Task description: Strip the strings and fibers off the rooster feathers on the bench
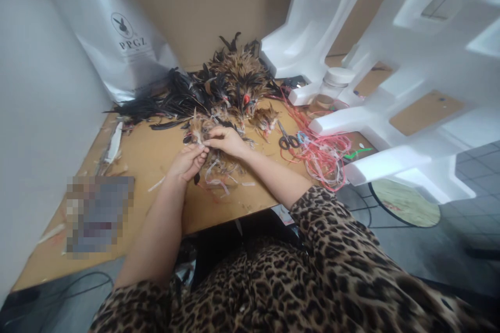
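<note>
Both hands meet over the middle of the wooden table (pixel 156 166). My left hand (pixel 189 160) is closed, pinching the pale lower end of a small bunch of brown feathers (pixel 198 127). My right hand (pixel 226 140) touches the same bunch, its thumb and fingers pinched together at the base. Just behind lies a large heap of feathers, brown (pixel 242 70) and long black ones (pixel 175 96). A smaller brown feather bunch (pixel 265 118) rests to the right of my hands. Loose feather bits and pale strips (pixel 219 179) are scattered below my wrists.
Dark-handled scissors (pixel 289 140) lie right of my hands, beside a tangle of red and clear strings (pixel 326 158). A white-lidded jar (pixel 336 83) and white foam pieces (pixel 375 158) crowd the right side. A silver bag (pixel 125 47) stands back left; a blurred-out flat item (pixel 101 213) lies front left.
</note>
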Action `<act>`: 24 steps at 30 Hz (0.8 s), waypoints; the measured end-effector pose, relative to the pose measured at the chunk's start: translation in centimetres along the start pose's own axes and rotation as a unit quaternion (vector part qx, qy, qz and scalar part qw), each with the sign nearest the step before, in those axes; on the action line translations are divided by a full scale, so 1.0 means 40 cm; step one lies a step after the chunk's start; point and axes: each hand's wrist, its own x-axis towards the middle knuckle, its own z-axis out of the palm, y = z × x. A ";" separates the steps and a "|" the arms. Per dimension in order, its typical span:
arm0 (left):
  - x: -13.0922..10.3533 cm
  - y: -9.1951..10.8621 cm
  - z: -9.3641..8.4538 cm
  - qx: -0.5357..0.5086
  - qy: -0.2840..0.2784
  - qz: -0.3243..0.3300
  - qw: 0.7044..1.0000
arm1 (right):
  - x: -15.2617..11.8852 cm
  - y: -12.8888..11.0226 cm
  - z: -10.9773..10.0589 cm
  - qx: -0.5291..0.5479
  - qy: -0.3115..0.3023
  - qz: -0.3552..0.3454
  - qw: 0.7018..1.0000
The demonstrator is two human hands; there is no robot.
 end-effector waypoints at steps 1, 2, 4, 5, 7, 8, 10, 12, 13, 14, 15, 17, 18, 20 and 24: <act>0.000 0.000 0.002 0.007 0.013 0.015 1.000 | -0.001 -0.001 0.002 0.020 0.011 0.026 0.999; 0.001 0.001 0.005 0.015 0.028 0.034 0.999 | -0.001 -0.003 0.003 0.038 0.023 0.050 0.998; 0.001 0.002 0.010 0.036 0.057 0.072 0.995 | -0.002 -0.008 0.004 0.061 0.043 0.081 0.994; 0.000 0.003 0.013 0.048 0.066 0.086 0.993 | -0.001 -0.010 0.004 0.062 0.048 0.088 0.993; -0.001 0.002 0.017 0.069 0.066 0.094 0.991 | 0.000 -0.011 0.003 0.065 0.052 0.091 0.992; -0.002 0.002 0.018 0.075 0.061 0.092 0.991 | 0.000 -0.010 0.003 0.070 0.049 0.091 0.992; -0.003 0.000 0.017 0.074 0.048 0.081 0.993 | 0.000 -0.007 0.004 0.088 0.040 0.086 0.992; -0.002 -0.003 0.012 0.059 0.034 0.068 0.995 | -0.001 -0.005 0.005 0.107 0.025 0.079 0.991; -0.001 -0.003 0.008 0.051 0.023 0.059 0.997 | -0.001 -0.006 0.004 0.116 0.014 0.077 0.990; 0.000 -0.004 0.003 0.043 0.009 0.049 0.998 | -0.002 -0.008 0.002 0.123 -0.002 0.076 0.990; 0.001 -0.004 -0.002 0.037 -0.008 0.038 0.999 | -0.003 -0.011 -0.001 0.127 -0.023 0.075 0.989; 0.002 -0.004 -0.012 0.028 -0.044 0.010 0.999 | -0.004 -0.018 -0.009 0.126 -0.070 0.075 0.987; 0.002 -0.003 -0.016 0.024 -0.062 -0.003 0.998 | -0.004 -0.022 -0.014 0.121 -0.092 0.074 0.986; -0.001 -0.001 -0.019 0.014 -0.098 -0.027 0.995 | -0.004 -0.027 -0.022 0.108 -0.127 0.070 0.983; -0.007 0.004 -0.016 -0.002 -0.139 -0.060 0.988 | -0.004 -0.030 -0.028 0.092 -0.157 0.057 0.982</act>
